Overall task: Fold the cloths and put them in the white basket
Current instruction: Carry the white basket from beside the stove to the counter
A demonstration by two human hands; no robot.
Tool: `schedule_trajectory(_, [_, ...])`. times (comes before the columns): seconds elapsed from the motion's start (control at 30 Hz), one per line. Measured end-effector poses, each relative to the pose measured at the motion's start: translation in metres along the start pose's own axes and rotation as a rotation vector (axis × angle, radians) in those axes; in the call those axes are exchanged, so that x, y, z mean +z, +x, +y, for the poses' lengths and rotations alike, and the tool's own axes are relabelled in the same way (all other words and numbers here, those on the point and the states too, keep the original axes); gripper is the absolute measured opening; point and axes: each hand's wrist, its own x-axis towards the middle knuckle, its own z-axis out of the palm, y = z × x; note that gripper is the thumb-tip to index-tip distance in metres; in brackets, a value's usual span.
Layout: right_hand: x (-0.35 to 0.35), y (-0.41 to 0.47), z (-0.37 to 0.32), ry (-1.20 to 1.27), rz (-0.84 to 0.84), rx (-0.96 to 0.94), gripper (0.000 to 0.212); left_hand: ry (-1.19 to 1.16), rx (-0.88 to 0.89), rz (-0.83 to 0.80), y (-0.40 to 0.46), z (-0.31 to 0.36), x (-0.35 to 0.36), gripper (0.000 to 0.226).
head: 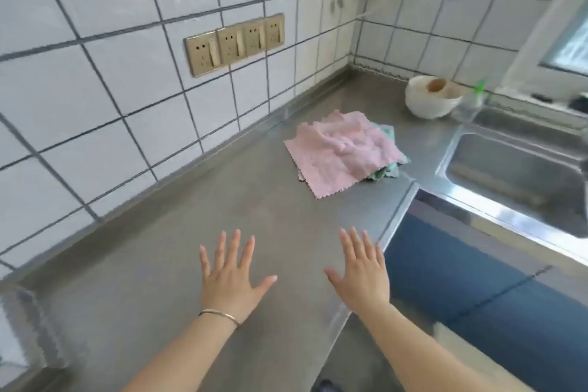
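Note:
A heap of cloths lies on the steel counter (178,264) toward the far corner: a pink cloth (340,153) on top, a green cloth (386,172) showing under its right edge. Beyond it stands a white basket (428,102) with a brown roll inside. My left hand (230,280) is flat over the counter, fingers spread, a thin bracelet on the wrist. My right hand (361,274) is spread beside it near the counter's front edge. Both hands hold nothing and are well short of the cloths.
A steel sink (521,175) is set in at the right, with a clear bottle with a green cap (471,102) behind it. White tiled wall with a row of gold sockets (234,44) runs along the left. Blue floor lies below the counter's edge.

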Motion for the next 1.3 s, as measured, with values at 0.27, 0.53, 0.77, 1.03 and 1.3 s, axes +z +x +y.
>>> schedule_trajectory(0.27, [-0.004,-0.152,0.114,-0.005,0.175,0.463,0.076,-0.079,0.457,-0.111,-0.051,0.146,-0.014,0.091])
schedule_trajectory(0.53, [-0.005,-0.374,0.201,-0.051,0.292,0.875,0.085,-0.083,0.945,-0.077,-0.186,0.303,-0.039,0.094])
schedule_trajectory(0.77, [-0.039,-0.585,0.259,-0.064,0.356,1.192,0.081,-0.179,1.232,-0.061,-0.379,0.424,-0.096,0.120])
schedule_trajectory(1.03, [-0.059,-0.722,0.336,-0.016,0.499,1.367,0.077,-0.224,1.399,0.071,-0.481,0.547,-0.146,0.077])
schedule_trajectory(1.3, [-0.079,-0.762,0.492,0.019,0.521,1.437,0.072,-0.318,1.438,0.113,-0.514,0.730,-0.172,0.076])
